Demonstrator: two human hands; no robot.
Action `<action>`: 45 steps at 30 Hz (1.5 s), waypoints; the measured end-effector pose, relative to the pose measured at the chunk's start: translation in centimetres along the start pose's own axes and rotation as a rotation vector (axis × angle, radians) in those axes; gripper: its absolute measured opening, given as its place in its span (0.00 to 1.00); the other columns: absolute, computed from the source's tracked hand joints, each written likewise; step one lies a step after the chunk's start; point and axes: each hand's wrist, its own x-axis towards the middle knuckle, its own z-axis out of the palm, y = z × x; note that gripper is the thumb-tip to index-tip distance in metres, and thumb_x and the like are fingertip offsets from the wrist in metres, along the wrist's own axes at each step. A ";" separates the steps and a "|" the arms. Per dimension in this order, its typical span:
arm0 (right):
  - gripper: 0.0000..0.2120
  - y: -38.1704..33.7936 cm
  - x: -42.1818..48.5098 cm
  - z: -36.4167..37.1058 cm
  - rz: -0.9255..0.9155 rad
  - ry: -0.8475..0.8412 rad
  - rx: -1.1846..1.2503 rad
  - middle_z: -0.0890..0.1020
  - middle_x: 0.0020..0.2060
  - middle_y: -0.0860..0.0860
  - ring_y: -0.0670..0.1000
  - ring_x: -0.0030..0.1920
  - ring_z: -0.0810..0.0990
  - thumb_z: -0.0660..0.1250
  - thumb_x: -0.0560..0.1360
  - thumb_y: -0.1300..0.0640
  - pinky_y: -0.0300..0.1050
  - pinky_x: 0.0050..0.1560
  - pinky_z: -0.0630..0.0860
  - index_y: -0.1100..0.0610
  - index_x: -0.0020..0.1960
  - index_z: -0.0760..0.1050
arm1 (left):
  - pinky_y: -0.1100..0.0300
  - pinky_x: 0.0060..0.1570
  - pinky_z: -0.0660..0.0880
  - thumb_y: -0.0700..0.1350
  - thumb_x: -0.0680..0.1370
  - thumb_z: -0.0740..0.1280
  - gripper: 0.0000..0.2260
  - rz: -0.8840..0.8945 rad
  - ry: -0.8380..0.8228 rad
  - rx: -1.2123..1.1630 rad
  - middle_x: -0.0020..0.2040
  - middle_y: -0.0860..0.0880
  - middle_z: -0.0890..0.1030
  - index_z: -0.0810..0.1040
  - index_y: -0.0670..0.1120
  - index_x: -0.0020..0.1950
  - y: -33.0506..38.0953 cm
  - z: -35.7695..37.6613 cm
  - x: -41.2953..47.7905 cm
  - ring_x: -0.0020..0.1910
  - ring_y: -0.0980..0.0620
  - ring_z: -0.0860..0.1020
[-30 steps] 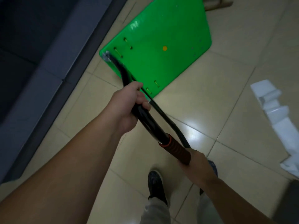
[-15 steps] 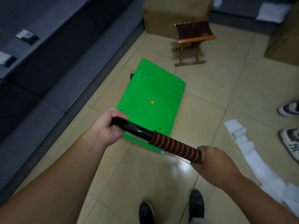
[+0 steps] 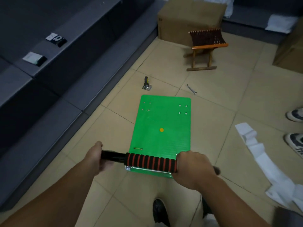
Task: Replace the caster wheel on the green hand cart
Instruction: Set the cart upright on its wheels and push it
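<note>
The green hand cart (image 3: 162, 128) sits deck-up on the tiled floor (image 3: 221, 115) straight ahead at 12 o'clock. The left hand (image 3: 96, 158) has its fingers (image 3: 105, 166) curled round the bare black end of the cart's handle (image 3: 150, 162), and the right hand (image 3: 191, 167) is wrapped round the right end of the striped foam grip. A loose caster wheel (image 3: 146, 83) stands just past the deck's far edge at 11 o'clock, and an open-ended wrench (image 3: 191, 89) lies at 1 o'clock.

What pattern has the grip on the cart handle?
The grip is black with red rings; head view.
</note>
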 end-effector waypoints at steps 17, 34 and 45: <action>0.12 -6.7 -7.8 6.8 0.164 -0.006 0.001 0.75 0.35 0.46 0.50 0.36 0.75 0.59 0.69 0.41 0.43 0.37 0.71 0.50 0.42 0.70 | 0.66 0.25 0.73 0.64 0.66 0.75 0.17 1.827 -0.164 1.439 0.26 0.55 0.78 0.78 0.52 0.34 -8.7 -5.1 -2.3 0.23 0.57 0.77; 0.22 -15.7 -18.3 14.7 0.634 0.303 0.064 0.76 0.54 0.49 0.53 0.56 0.73 0.70 0.73 0.43 0.53 0.62 0.67 0.51 0.61 0.69 | 0.53 0.62 0.67 0.72 0.79 0.51 0.27 1.569 -0.428 1.570 0.56 0.56 0.75 0.72 0.55 0.65 -15.9 -11.0 -5.6 0.56 0.53 0.73; 0.36 -21.0 -22.9 20.0 0.499 0.300 0.051 0.75 0.54 0.46 0.53 0.56 0.74 0.38 0.72 0.24 0.56 0.64 0.64 0.46 0.59 0.70 | 0.50 0.63 0.65 0.70 0.80 0.54 0.25 1.585 -0.466 1.578 0.57 0.51 0.74 0.72 0.52 0.63 -19.7 -16.5 -3.1 0.58 0.48 0.72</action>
